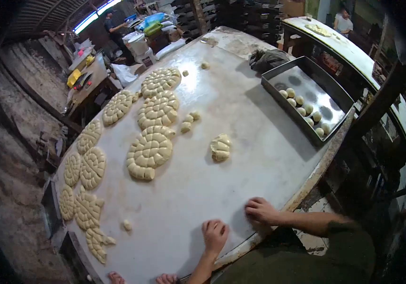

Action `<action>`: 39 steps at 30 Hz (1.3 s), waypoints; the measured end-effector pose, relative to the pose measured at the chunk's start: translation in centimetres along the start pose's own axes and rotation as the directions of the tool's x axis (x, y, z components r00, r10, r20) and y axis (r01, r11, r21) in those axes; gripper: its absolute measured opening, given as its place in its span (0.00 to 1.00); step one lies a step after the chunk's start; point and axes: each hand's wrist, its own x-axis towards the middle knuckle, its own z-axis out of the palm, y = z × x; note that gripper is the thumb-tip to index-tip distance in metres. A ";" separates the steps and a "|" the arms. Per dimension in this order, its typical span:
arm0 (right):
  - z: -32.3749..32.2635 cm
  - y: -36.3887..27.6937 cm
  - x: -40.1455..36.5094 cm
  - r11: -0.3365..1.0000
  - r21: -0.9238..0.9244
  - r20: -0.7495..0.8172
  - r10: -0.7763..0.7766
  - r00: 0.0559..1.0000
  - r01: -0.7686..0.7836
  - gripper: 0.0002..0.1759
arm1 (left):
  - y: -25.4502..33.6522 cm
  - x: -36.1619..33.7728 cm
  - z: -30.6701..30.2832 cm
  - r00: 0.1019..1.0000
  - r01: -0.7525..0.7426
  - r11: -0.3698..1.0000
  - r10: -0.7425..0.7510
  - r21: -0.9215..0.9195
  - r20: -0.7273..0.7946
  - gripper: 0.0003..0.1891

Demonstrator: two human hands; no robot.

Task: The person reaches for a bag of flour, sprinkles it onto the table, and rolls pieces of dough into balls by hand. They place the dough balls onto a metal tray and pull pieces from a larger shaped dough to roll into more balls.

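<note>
My left hand [215, 234] rests on the pale tabletop [250, 177] near its front edge, palm down with curled fingers; whatever lies under it is hidden. To its right, my right hand [259, 211] is also curled low over the surface, slightly blurred, its underside out of sight. Beyond both hands sits a small pile of cut dough pieces [221, 147]. Large spirals of scored dough [150, 152] lie left of centre, with more dough spirals [92, 167] along the left side. A small dough piece [127, 225] is left of my left hand.
A metal tray [345, 116] with several dough balls [301, 111] stands at the right edge, beside a dark cloth [268, 60]. Another person's fingers [167, 279] show at the bottom. Two people stand farther back, one [114, 31] left, one [343, 23] right near another table [354, 51].
</note>
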 end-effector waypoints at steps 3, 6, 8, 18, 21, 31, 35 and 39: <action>-4.1 3.8 -2.2 0.954 -0.294 0.091 -0.034 0.995 0.059 0.15 | -4.3 -1.1 -2.4 0.986 0.154 0.976 -0.142 0.155 -0.085 0.09; -4.4 3.6 5.5 0.971 -0.159 -0.168 0.152 0.974 -0.179 0.18 | -3.3 5.5 -0.9 0.978 0.149 0.945 -0.096 0.291 -0.188 0.09; -1.1 1.8 7.1 0.986 -0.046 -0.025 0.160 0.987 -0.161 0.17 | -1.1 7.2 1.8 0.980 0.122 0.993 -0.119 0.009 -0.161 0.08; -1.9 4.2 5.5 0.975 0.137 -0.369 0.212 0.905 -0.173 0.14 | -2.6 7.6 1.2 0.962 0.180 0.978 -0.154 0.102 -0.226 0.08; 1.3 2.1 6.1 0.961 0.187 0.087 0.192 0.977 -0.206 0.18 | 0.7 5.7 3.8 0.994 0.060 0.997 -0.065 -0.055 -0.090 0.09; 0.0 3.7 8.9 0.990 -0.130 -0.374 -0.004 0.927 -0.048 0.08 | -0.2 8.5 4.3 0.961 0.223 0.972 -0.231 -0.068 -0.152 0.06; 0.0 3.4 0.6 0.981 -0.108 -0.305 -0.187 0.934 0.161 0.05 | 0.1 1.8 3.7 0.988 0.058 0.996 -0.048 0.065 -0.150 0.06; -4.3 5.7 3.2 0.951 -0.247 -0.283 0.112 0.953 -0.185 0.12 | -1.7 5.3 1.6 0.931 0.294 0.934 -0.232 0.204 -0.281 0.07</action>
